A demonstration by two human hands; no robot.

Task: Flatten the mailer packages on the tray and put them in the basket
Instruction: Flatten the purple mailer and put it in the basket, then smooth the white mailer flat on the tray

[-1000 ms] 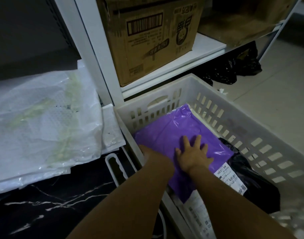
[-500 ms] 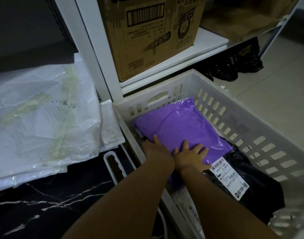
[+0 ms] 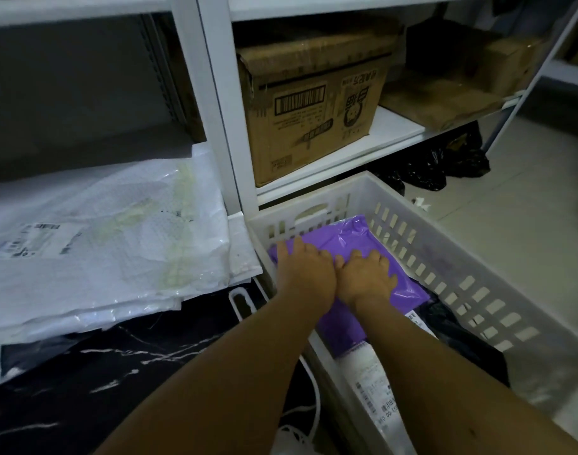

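Purple mailer [image 3: 343, 239] in basket [image 3: 445, 257], under both hands' fingers [image 3: 384, 261], spread flat, pressing.

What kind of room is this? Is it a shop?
Probably a storeroom or parcel-packing room, not a shop floor. White metal shelves hold a worn cardboard box, white mailer packages are piled up, and a white plastic basket on the floor holds a purple mailer and other labelled parcels.

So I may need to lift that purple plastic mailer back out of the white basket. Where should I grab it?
Probably pinch the purple plastic mailer at its far corner, coming from above. It lies flat in the white slotted basket, and that shiny corner curls up clear of both hands, so fingers could close on it.
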